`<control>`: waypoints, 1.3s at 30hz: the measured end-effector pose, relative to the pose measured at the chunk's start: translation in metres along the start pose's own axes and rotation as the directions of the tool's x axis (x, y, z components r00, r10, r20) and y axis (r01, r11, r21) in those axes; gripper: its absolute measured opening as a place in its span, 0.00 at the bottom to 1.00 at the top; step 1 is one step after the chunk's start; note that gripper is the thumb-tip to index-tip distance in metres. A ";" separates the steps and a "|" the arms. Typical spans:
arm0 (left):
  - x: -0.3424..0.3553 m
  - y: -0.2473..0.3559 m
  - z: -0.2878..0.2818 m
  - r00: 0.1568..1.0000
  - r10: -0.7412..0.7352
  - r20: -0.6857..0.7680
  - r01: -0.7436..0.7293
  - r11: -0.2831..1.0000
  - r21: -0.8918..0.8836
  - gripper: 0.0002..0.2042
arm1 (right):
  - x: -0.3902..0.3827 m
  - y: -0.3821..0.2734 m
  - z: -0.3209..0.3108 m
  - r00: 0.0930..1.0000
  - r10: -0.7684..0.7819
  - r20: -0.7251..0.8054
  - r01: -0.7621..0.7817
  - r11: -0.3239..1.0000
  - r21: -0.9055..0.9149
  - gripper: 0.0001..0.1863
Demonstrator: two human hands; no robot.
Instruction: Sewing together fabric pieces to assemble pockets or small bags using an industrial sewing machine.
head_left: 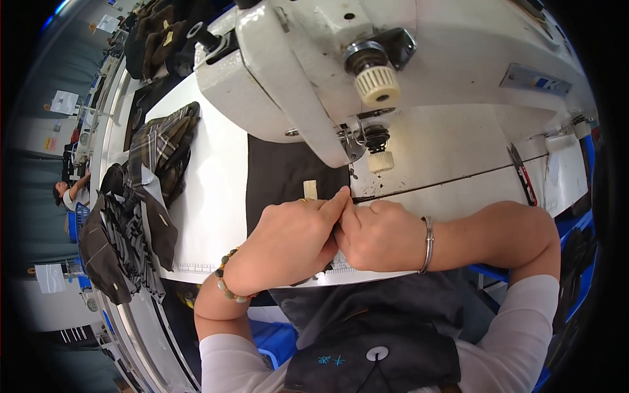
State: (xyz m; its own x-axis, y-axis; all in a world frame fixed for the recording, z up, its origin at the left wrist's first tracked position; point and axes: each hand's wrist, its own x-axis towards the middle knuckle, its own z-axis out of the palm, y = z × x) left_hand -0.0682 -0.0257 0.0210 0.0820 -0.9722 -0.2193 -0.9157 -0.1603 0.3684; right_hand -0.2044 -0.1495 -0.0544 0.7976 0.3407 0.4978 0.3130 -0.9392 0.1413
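A dark fabric piece [278, 170] lies on the white sewing table, its far part under the head of a white sewing machine [288, 78]. A small cream label [310, 189] rests on it. My left hand [295, 229], with a beaded bracelet, lies over the near part of the fabric, thumb and fingers closed on it. Against its fingertips, my right hand [382, 236], with a silver bangle, is closed in a pinch at the fabric's right edge. What sits between the right fingertips is mostly hidden.
Plaid and dark fabric pieces [157, 157] are heaped at the left. Red-handled thread snips [523, 175] lie at the right, beyond a dark seam [452, 179] in the table. A blue bin [275, 340] stands below. Another person [73, 194] sits far left.
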 end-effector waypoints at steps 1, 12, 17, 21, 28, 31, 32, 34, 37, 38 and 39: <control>0.000 0.000 -0.001 1.000 0.002 0.001 -0.002 1.000 0.001 0.31 | -0.001 -0.002 -0.001 1.000 -0.005 0.006 0.005 1.000 0.003 0.10; 0.003 -0.004 0.000 0.998 0.067 0.009 -0.066 0.991 -0.120 0.26 | -0.004 -0.022 -0.016 0.997 0.012 0.074 -0.011 1.000 -0.017 0.14; 0.006 -0.002 0.002 0.998 0.055 -0.019 -0.056 0.994 -0.095 0.25 | -0.003 -0.022 -0.019 0.995 0.009 0.099 -0.008 1.000 -0.017 0.15; 0.015 -0.009 0.010 0.990 0.044 -0.134 -0.057 0.994 -0.090 0.22 | -0.002 -0.017 -0.011 0.996 0.052 0.072 -0.046 0.996 -0.081 0.14; 0.034 -0.020 0.011 0.979 -0.026 -0.203 -0.010 0.985 -0.175 0.14 | 0.000 0.000 -0.002 0.994 0.091 0.064 -0.085 0.992 -0.095 0.13; 0.035 -0.025 0.008 0.966 -0.019 -0.256 -0.032 0.981 -0.193 0.10 | 0.001 0.005 0.000 0.993 0.097 0.071 -0.089 0.990 -0.106 0.13; 0.032 -0.027 0.004 0.951 0.010 -0.310 -0.067 0.982 -0.174 0.09 | 0.001 0.007 0.000 0.991 0.105 0.077 -0.098 0.991 -0.094 0.13; 0.020 -0.027 -0.009 0.979 0.053 -0.197 -0.089 0.979 -0.181 0.12 | 0.001 0.008 -0.002 0.990 0.111 0.091 -0.105 0.993 -0.062 0.13; 0.005 -0.021 -0.018 0.977 0.203 -0.063 -0.209 0.972 -0.104 0.24 | 0.002 0.006 -0.003 0.987 0.129 0.099 -0.126 0.991 -0.036 0.14; 0.005 -0.018 -0.015 0.976 0.208 -0.059 -0.213 0.971 -0.106 0.24 | 0.001 0.005 -0.003 0.985 0.142 0.093 -0.138 0.989 -0.045 0.14; 0.007 -0.015 -0.011 0.977 0.191 -0.095 -0.194 0.981 -0.019 0.24 | 0.001 0.004 -0.002 0.985 0.144 0.095 -0.140 0.989 -0.044 0.14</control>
State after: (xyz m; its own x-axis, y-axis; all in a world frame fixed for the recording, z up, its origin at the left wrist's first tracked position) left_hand -0.0494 -0.0316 0.0244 -0.0578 -0.9967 -0.0576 -0.9066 0.0282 0.4211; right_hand -0.2033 -0.1527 -0.0514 0.8796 0.2049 0.4294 0.1754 -0.9786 0.1076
